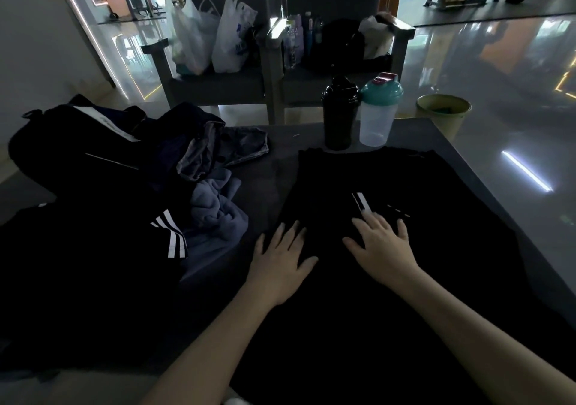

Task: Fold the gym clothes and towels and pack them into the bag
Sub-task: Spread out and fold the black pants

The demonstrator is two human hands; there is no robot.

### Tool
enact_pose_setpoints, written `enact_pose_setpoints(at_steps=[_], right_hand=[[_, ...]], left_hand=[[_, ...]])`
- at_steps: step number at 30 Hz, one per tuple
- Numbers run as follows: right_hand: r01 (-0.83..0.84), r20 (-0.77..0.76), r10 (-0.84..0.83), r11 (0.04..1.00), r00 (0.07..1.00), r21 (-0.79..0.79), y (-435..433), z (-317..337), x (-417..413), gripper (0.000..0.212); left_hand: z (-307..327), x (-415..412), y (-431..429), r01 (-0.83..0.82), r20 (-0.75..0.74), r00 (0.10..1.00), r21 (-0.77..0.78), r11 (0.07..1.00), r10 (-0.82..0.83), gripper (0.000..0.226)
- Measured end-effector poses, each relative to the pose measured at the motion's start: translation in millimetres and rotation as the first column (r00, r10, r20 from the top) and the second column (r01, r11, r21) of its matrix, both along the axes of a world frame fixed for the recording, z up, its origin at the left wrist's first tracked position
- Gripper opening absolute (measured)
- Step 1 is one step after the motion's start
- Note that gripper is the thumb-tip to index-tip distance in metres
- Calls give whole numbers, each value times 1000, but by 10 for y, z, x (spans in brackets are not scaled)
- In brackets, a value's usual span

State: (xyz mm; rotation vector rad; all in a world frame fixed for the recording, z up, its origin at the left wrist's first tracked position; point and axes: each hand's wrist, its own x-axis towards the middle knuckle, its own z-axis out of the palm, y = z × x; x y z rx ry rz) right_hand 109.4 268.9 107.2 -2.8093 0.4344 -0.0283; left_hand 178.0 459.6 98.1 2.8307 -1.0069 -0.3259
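On the dark surface: black white-striped garment, spread flat.
Fingers: left hand, right hand pressing it, straight, gripping nothing.
Remaining: folding, crumpled grey-blue towel, packing black fabric bag.

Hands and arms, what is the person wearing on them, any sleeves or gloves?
Nothing shows: the left hand and right hand are bare, no gloves, watch or bracelet. Both forearms are uncovered to the frame edge, no sleeves. Dim light could hide a thin ring.
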Motion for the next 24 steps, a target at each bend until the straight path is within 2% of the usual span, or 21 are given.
enact_pose_setpoints(at_steps=[2,7,9,12,16,19,21,24], right_hand=[[-11,-59,13,1000,998,26,-5,-30,-201,62],[69,-48,-66,995,997,77,-65,135,-729,59],[138,-84,-131,986,988,89,-95,173,-1007,58],[261,-92,-259,965,962,9,-106,108,-1397,59],[286,-74,-286,958,956,-2,-128,50,-1745,58],[416,28,-415,909,909,-30,-138,102,-1983,59],[513,30,-512,857,858,-43,-152,116,-2144,64],[637,9,-637,770,770,29,-189,99,-2330,69]], left_hand=[[-19,-24,-5,-52,45,998,-6,999,52,60],[191,-282,-62,-171,154,974,16,985,166,59],[241,-462,4,-202,127,971,1,979,200,62],[232,-691,188,-258,61,965,19,966,256,64],[200,-891,425,-291,32,956,-1,957,291,60],[230,-1045,525,-359,61,931,-11,933,359,55],[254,-1155,576,-391,96,916,-6,920,390,53],[279,-1292,665,-487,99,868,-31,873,487,59]])
